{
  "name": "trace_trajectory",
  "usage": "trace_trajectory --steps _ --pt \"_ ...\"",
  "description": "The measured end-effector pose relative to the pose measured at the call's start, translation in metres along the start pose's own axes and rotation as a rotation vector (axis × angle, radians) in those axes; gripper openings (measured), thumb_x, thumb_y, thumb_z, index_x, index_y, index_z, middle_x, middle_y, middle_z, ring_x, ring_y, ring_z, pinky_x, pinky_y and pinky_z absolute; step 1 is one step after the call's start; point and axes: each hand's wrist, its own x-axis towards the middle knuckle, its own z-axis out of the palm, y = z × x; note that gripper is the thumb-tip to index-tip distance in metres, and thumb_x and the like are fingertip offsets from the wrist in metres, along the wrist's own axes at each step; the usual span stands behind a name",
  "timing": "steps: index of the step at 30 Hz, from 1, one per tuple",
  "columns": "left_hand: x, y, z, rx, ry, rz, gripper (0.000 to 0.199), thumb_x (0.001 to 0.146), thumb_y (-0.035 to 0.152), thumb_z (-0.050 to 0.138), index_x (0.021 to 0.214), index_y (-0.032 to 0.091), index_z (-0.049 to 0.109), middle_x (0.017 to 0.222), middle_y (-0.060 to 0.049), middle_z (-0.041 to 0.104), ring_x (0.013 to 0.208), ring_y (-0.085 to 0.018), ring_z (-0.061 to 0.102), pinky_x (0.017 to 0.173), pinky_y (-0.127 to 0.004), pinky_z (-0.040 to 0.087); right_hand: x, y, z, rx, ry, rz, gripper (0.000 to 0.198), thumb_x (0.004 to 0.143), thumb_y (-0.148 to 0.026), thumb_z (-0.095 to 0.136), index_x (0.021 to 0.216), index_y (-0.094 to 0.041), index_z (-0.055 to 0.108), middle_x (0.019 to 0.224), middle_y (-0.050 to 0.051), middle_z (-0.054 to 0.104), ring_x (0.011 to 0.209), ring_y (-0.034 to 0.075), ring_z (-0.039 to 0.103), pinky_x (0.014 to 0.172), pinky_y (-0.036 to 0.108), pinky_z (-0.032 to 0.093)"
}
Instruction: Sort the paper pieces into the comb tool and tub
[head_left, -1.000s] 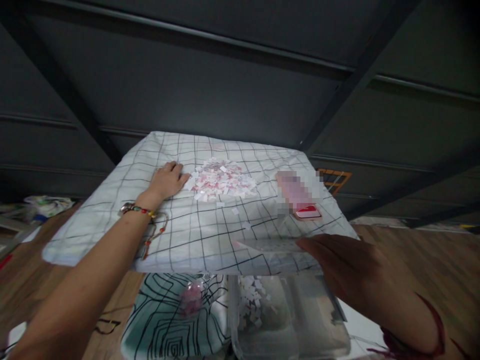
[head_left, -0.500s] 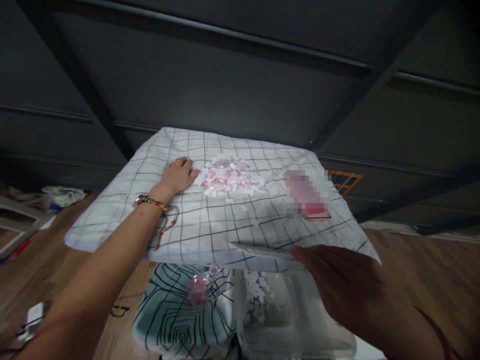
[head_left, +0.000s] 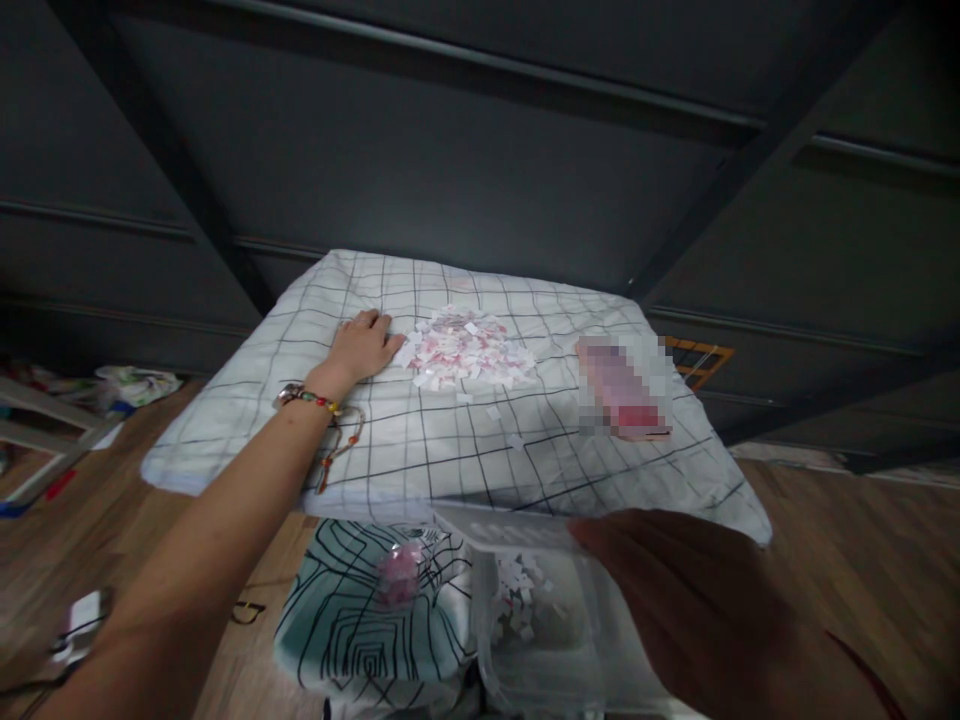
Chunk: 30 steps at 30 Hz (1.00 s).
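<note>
My left hand (head_left: 365, 345) lies flat on the checked cloth (head_left: 390, 440), fingers stretched, with the thumb beside a heap of small white and pinkish paper pieces (head_left: 472, 350). A beaded bracelet (head_left: 311, 398) circles that wrist. At the front edge, my right hand (head_left: 675, 580) pinches a thin white sheet (head_left: 510, 530) with faint pale marks on it. Below the sheet stands a clear plastic box (head_left: 540, 680), with more paper pieces (head_left: 521, 600) inside. A few loose pieces (head_left: 516, 441) lie between the heap and the front edge.
A pink, partly blurred flat object (head_left: 622, 390) lies on the cloth's right side. Left of the box is a teal-and-white patterned seat (head_left: 360, 620) carrying a pink plastic packet (head_left: 400, 575). Dark panels (head_left: 465, 170) rise behind. A white device (head_left: 84, 610) sits on the floor.
The sheet in my right hand has tilted to show more of its face and dropped lower, over the box. My left hand keeps its place beside the heap. The view has shifted slightly.
</note>
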Motion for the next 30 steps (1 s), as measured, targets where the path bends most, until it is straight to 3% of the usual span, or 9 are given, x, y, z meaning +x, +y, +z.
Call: trace_trajectory --steps 3,10,17,21,25,30 --pt "0.0 0.001 -0.001 -0.001 -0.003 -0.003 0.056 0.096 0.041 0.032 0.138 0.008 0.049 0.148 -0.019 0.044 0.137 -0.032 0.04 0.11 -0.043 0.033 -0.007 0.022 0.002 -0.031 -0.038 0.023 0.029 0.087 0.0 0.041 0.105 -0.013 0.059 0.08 0.004 0.073 0.07 0.013 0.067 0.066 0.024 0.053" --pt "0.0 0.0 -0.002 0.003 -0.026 -0.01 0.058 0.096 0.043 0.031 0.14 0.009 0.047 0.15 -0.018 0.043 0.138 -0.03 0.039 0.111 -0.042 0.033 -0.014 0.071 0.018 -0.252 -0.01 0.017 0.025 0.086 -0.002 0.043 0.093 -0.013 0.065 0.07 0.005 0.07 0.052 0.015 0.061 0.05 0.029 0.046" --pt "0.0 0.001 -0.001 -0.001 -0.028 -0.024 0.06 0.096 0.041 0.032 0.142 0.006 0.045 0.151 -0.02 0.04 0.139 -0.032 0.038 0.112 -0.046 0.032 -0.016 0.073 0.022 -0.206 0.007 0.028 0.026 0.088 -0.003 0.041 0.09 -0.015 0.065 0.071 0.004 0.071 0.055 0.014 0.063 0.053 0.027 0.048" --pt "0.001 -0.001 0.0 -0.004 -0.011 -0.016 0.059 0.095 0.041 0.033 0.142 0.008 0.046 0.15 -0.02 0.042 0.138 -0.032 0.04 0.111 -0.046 0.034 0.0 0.079 0.034 -0.215 0.073 0.039 0.026 0.088 -0.003 0.042 0.093 -0.015 0.065 0.077 0.004 0.074 0.063 0.014 0.067 0.057 0.026 0.049" --pt "0.002 -0.003 0.002 0.009 0.016 -0.008 0.057 0.095 0.04 0.035 0.14 0.008 0.047 0.149 -0.02 0.043 0.136 -0.032 0.044 0.11 -0.045 0.036 0.014 0.088 0.049 -0.225 0.056 0.013 0.028 0.085 -0.001 0.042 0.092 -0.014 0.066 0.077 0.005 0.074 0.063 0.015 0.066 0.058 0.027 0.049" --pt "0.003 -0.004 0.004 0.018 0.016 -0.001 0.057 0.095 0.041 0.035 0.141 0.008 0.047 0.149 -0.02 0.044 0.136 -0.032 0.043 0.11 -0.046 0.036 0.001 0.093 0.049 -0.167 0.076 0.065 0.028 0.085 -0.001 0.043 0.093 -0.015 0.066 0.08 0.005 0.074 0.066 0.016 0.067 0.06 0.027 0.05"
